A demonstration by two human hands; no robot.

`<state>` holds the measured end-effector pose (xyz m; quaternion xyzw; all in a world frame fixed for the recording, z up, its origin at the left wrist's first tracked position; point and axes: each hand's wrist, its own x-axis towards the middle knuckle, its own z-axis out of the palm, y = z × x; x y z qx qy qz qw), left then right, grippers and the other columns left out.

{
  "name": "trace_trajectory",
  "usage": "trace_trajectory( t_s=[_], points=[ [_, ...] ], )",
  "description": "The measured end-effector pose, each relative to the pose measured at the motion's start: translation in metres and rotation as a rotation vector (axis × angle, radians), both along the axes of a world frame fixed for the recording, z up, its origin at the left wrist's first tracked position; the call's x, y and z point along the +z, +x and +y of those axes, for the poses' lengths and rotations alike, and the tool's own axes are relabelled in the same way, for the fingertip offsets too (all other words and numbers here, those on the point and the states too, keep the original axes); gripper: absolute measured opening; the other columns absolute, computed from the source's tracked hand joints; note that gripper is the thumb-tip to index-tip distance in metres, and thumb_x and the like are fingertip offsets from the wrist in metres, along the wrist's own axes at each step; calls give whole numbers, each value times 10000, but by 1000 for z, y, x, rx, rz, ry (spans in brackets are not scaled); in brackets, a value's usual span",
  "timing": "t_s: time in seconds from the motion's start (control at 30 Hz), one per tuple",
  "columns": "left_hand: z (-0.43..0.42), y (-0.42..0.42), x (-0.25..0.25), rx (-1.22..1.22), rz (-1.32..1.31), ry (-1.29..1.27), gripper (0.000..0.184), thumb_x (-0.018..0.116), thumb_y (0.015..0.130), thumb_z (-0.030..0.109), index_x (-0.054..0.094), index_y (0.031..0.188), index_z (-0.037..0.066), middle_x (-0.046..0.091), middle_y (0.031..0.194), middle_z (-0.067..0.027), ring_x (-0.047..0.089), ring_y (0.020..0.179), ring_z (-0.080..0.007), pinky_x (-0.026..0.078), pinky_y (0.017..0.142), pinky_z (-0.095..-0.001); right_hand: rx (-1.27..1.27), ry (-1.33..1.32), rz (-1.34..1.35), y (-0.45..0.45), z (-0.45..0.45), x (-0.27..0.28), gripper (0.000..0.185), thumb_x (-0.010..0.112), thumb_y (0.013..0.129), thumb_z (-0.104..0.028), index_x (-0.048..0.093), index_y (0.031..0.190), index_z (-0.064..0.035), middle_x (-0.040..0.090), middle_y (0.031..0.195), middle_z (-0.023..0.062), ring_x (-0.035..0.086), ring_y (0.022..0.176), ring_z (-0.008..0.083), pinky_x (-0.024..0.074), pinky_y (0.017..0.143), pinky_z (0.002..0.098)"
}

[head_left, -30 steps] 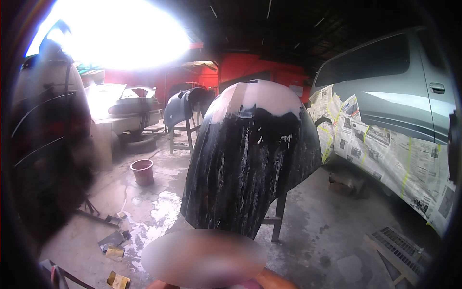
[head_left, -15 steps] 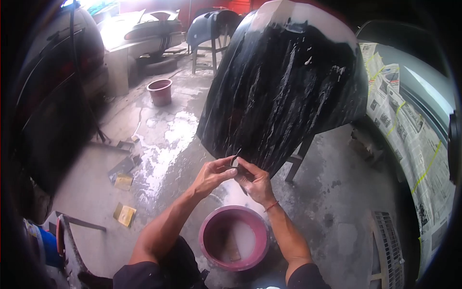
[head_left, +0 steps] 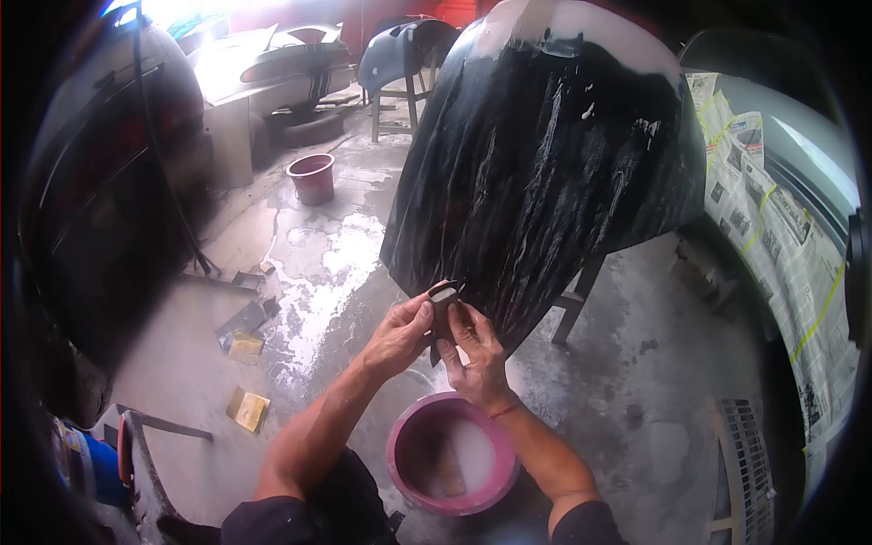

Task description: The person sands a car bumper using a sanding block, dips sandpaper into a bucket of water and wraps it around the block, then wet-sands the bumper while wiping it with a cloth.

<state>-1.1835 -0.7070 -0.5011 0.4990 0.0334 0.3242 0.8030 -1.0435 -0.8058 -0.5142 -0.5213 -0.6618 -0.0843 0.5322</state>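
Observation:
Between my two hands is a small dark folded sheet wrapped round a light block (head_left: 444,295). My left hand (head_left: 397,334) pinches its left side with thumb and fingers. My right hand (head_left: 476,356), with a red string at the wrist, grips the right side and lower part of the sheet. Just beyond the hands stands a large curved black panel (head_left: 536,173), streaked with whitish liquid and pale along its top. Below the hands, a pink basin (head_left: 404,480) on the floor holds cloudy water and a brownish piece.
A second pink bucket (head_left: 312,180) stands on the wet floor at the back left. Yellowish pieces (head_left: 247,410) lie to the left. A newspaper-masked vehicle (head_left: 767,218) is at the right, near a slatted grille (head_left: 745,463). A dark vehicle (head_left: 113,209) fills the left.
The view has tilted down since the first frame, bringing both hands and the basin into sight. Since the second, the dark sheet has been turned, showing the light block's end.

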Motion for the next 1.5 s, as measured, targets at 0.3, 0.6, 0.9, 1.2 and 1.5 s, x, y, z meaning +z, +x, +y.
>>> trace_trajectory(
  t_s=[0.3,0.6,0.9,1.2,1.5],
  points=[
    [-20,12,2,-12,-56,-154,523,396,1092,350,332,1554,116,545,1358,-47,550,1207,-157,486,1048,-363,-132,53,116,-4,2,-5,532,753,839,-69,612,1351,-44,673,1216,193,684,1071,349,564,910,398],
    [-21,13,-1,72,3,31,567,365,1099,359,247,1597,115,532,1376,-26,523,1210,-122,462,1028,-304,-141,49,83,-4,0,-7,531,746,835,-45,604,1345,-10,673,1229,207,684,1098,350,575,908,390],
    [-20,13,-8,259,296,311,619,366,1087,439,280,1587,84,580,1129,32,522,1031,-60,446,933,-218,-134,86,154,-7,5,-30,511,718,839,-69,614,1336,-5,670,1213,230,686,1070,390,579,872,416],
    [-13,9,-11,286,194,175,544,515,1060,369,442,1491,46,621,1219,2,570,1108,-91,457,989,-263,44,-57,160,-6,-1,-7,521,743,913,-243,605,1369,-31,625,1309,231,545,1319,341,467,1060,425],
    [-2,-2,4,260,234,288,581,673,989,321,482,1440,8,612,1295,-41,552,1209,-126,429,1057,-316,179,-142,330,5,5,1,406,738,895,-109,669,1289,-40,685,1253,171,668,1139,280,537,938,359]
  ],
)
